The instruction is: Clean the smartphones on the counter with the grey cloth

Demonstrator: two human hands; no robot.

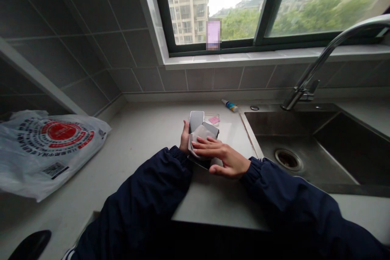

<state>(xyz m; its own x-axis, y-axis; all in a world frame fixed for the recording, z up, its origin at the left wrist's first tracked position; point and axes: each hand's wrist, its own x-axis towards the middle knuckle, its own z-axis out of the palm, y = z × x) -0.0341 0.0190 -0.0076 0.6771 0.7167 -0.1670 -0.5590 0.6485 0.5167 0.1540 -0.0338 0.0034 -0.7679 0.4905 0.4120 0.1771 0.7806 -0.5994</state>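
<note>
My left hand is closed around the left edge of a flat, phone-like slab with a shiny grey face; its thumb shows and its other fingers are hidden. A thin whitish cloth or wipe lies over the slab's lower part. My right hand rests on this cloth, its fingers stretched out flat. Beneath both is a second dark-edged flat slab, set at an angle and partly covered. Just behind, a small pink piece lies by a clear, thin-edged rectangle.
A glue-like tube lies near the back of the white counter. To the right are a steel sink and curved faucet. A white plastic bag with red print sits left. A window is behind.
</note>
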